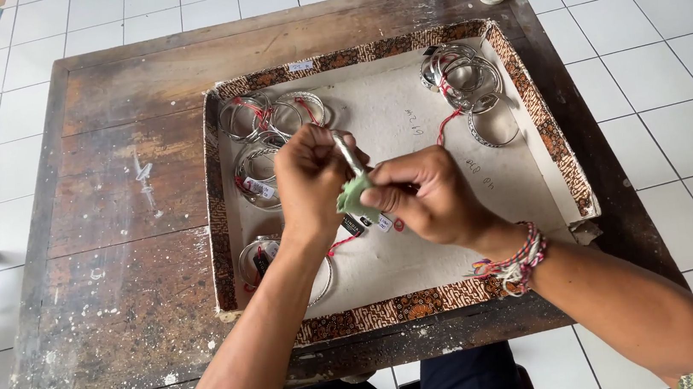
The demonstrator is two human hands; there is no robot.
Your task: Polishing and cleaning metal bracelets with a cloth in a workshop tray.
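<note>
In hand: one bangle [348, 153], my left hand [311, 181] gripping it, right hand [424, 195] pinching green cloth [355, 193] against it; tray [524, 90] bangles [463, 79] lie untouched.

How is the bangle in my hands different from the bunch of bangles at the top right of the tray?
The bangle in hand is single, lifted off the tray and pinched by the left hand, with the right hand pressing a green cloth on it. The top-right bangles lie bundled, untouched, on the lining. Both are silvery and carry red string.
</note>
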